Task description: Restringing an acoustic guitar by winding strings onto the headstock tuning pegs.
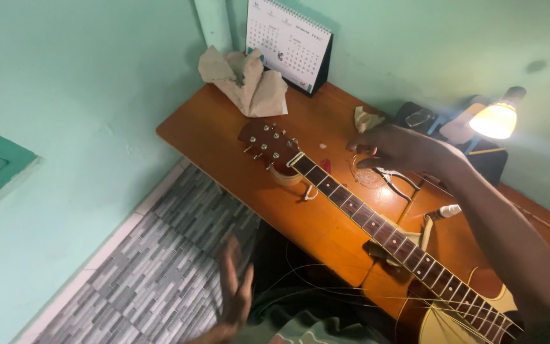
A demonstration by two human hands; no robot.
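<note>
One wooden desk (224,137) filled the corner against mint-green walls, and your one acoustic guitar (377,229) lay slantwise across it, headstock toward the wall, body off the near edge, loose strings trailing below. Past the desk's left edge ran grey patterned floor tiles (154,267). You had one desk calendar (288,44) standing at the back, one crumpled beige cloth (246,83) just beside it, one lit lamp (496,118) on the right. Your right hand (393,148) reached over the neck, fingers curled and loosely spread above one small coil of string (367,172) beside one pair of pliers (397,181). Your left hand (237,290) hung low over the floor, blurred, fingers apparently spread, holding nothing.
</note>
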